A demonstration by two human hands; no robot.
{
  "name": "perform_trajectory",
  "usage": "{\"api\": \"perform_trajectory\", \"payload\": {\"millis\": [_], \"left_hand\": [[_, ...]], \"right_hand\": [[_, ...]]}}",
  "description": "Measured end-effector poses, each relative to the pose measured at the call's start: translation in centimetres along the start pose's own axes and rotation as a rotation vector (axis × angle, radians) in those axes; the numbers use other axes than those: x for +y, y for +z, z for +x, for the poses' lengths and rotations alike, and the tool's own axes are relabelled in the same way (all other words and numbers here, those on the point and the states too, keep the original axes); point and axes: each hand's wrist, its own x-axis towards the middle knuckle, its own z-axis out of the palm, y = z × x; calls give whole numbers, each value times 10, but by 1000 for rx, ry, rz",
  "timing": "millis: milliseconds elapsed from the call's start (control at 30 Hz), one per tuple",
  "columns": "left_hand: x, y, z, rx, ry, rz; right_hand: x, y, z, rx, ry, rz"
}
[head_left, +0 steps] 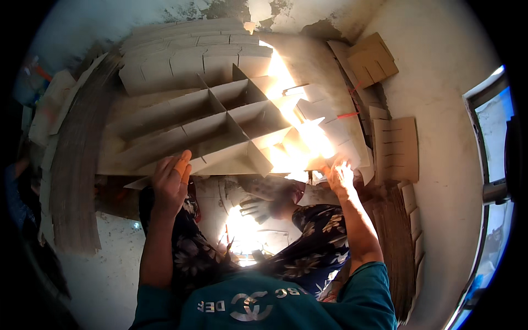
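1. Closest to me, my two forearms come up from the teal sleeves, with my lap in flowered cloth (308, 247) between them.
2. My left hand (171, 184) sits at the near edge of the cardboard divider grid (220, 126), fingers curled over that edge, gripping it; something orange shows at the fingertips.
3. My right hand (341, 177) is at the grid's right near corner, fingers spread against a slotted strip (324, 143). The glare is strong there, so I cannot tell whether it pinches the strip or only presses on it.
4. The grid lies straight ahead of both hands, its long strips running left to right, slightly uphill toward the right.
5. Farther off, a flat stack of slotted strips (192, 55) sits behind the grid, and loose slotted pieces (396, 148) lie right.
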Motion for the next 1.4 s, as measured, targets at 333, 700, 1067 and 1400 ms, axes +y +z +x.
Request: {"api": "perform_trajectory", "payload": {"millis": [333,700,1067,1400], "left_hand": [[-11,6,-8,52,-91,-14],[-14,-12,-13,51,-172,-29],[-21,-11,-10,-171,-244,-19],[-26,-3,-12,-121,-242,-116]], "right_hand": [[34,-11,26,130,-101,326],[31,-75,34,451,-33,274],[-136,-262,23,480,-350,896],[-225,-219,15,370,-564,1088]]}}
